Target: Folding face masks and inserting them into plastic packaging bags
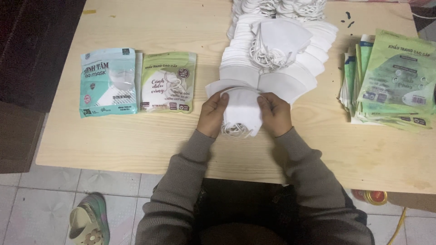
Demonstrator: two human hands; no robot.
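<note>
Both hands, left (212, 113) and right (275, 114), pinch a small stack of white masks (241, 111) at the bench's (136, 140) near edge. Squaring its edges with loops tucked would keep it neat. Beyond lies the fanned mask pile (272, 59); pouches (390, 81) sit right.

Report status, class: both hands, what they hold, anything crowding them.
Left hand and right hand both gripping small stack of white masks. Fanned mask pile touching just beyond. Two filled packets left, empty pouches right.

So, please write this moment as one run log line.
left hand + right hand: grip white mask stack | teal pack, green pack left
</note>
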